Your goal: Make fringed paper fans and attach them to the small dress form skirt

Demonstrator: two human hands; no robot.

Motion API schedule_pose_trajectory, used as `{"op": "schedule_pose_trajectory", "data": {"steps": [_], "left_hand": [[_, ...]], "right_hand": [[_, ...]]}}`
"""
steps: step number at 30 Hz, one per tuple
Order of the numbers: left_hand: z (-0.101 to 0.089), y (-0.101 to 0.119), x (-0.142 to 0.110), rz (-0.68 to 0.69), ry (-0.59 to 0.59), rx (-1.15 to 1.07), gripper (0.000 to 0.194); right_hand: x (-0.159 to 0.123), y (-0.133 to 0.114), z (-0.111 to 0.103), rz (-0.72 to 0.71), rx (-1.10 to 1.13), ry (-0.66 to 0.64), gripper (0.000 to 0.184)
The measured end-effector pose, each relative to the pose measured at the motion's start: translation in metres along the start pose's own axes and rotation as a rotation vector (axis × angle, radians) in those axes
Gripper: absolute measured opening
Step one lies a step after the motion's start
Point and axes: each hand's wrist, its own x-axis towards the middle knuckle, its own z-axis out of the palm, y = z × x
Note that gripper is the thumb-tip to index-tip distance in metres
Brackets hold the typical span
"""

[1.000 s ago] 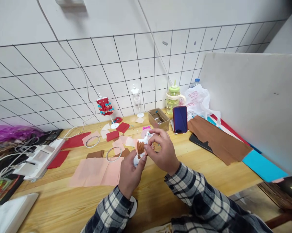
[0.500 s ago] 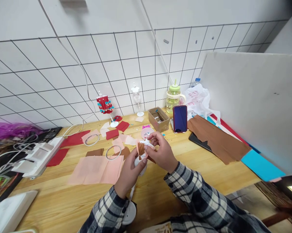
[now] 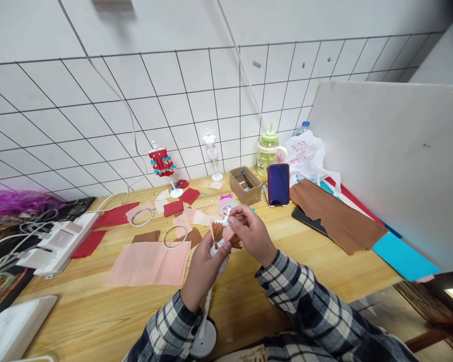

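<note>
Paper (image 3: 217, 231), brown and pleated, is fanning out on the front of the small white dress form (image 3: 207, 305) that I am working on through the head view. My left hand (image 3: 200, 269) is gripping the form around its middle, the thumb pressing near the lower end of the pleats. My right hand (image 3: 253, 235) is curling in from the other side, its thumb and forefinger touching the work near the form's top, beside a pink piece (image 3: 228, 234); I cannot tell whether they are pinching it. The form is leaning away from me above the desk (image 3: 98, 314), its round base (image 3: 204, 340) sitting nearest me, partly beside my left sleeve (image 3: 169, 327).

Just beyond my fingers, a pink dish (image 3: 226, 205) is lying on the desk. To the left, a large pink sheet (image 3: 147, 264) is spreading flat, with two metal rings (image 3: 163, 238) lying beyond it among red, pink and brown scraps. Farther back, a form in a red dress (image 3: 162, 162) and a bare white form (image 3: 211, 146) are standing near the tiled wall, with an open cardboard box (image 3: 246, 186), a green-lidded jar (image 3: 267, 153) and an upright phone (image 3: 278, 185) following to their right. Brown material (image 3: 339, 218) is partly covering a black object (image 3: 309, 224).
</note>
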Motion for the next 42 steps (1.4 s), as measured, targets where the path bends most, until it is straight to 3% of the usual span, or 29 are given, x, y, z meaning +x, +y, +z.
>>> {"op": "schedule_pose_trajectory", "data": {"steps": [4,7,9,15,21,25,29,33,37,42], "left_hand": [[-0.004,-0.007,0.001,-0.044,0.075,-0.176,0.042],[-0.005,-0.01,0.002,-0.054,0.063,-0.35,0.042],[-0.005,-0.009,0.002,-0.054,0.05,-0.426,0.044],[-0.004,-0.003,-0.004,-0.105,-0.01,-0.513,0.046],[-0.006,-0.006,-0.008,-0.067,-0.09,-0.557,0.035],[-0.005,-0.013,-0.012,-0.047,-0.14,-0.566,0.034],[-0.003,-0.017,-0.016,-0.064,-0.224,-0.574,0.038],[-0.002,-0.018,-0.02,-0.099,-0.297,-0.642,0.041],[-0.006,-0.017,-0.021,-0.153,-0.388,-0.692,0.056],[-0.007,-0.015,-0.018,-0.165,-0.337,-0.381,0.047]], "right_hand": [[-0.007,0.011,-0.006,0.024,0.181,-0.144,0.029],[-0.015,0.018,-0.003,-0.025,0.145,-0.237,0.072],[-0.018,0.018,0.0,-0.087,0.073,-0.234,0.083],[-0.012,0.007,-0.002,-0.163,0.005,-0.166,0.035],[-0.005,-0.001,-0.01,-0.252,-0.159,-0.207,0.031],[0.002,-0.006,-0.017,-0.423,-0.35,-0.216,0.03],[0.015,-0.005,-0.03,-0.525,-0.4,-0.311,0.036],[0.024,-0.003,-0.037,-0.46,-0.345,-0.412,0.039],[0.02,-0.004,-0.035,-0.29,-0.244,-0.479,0.039],[0.013,-0.006,-0.031,-0.09,-0.093,-0.557,0.041]]}}
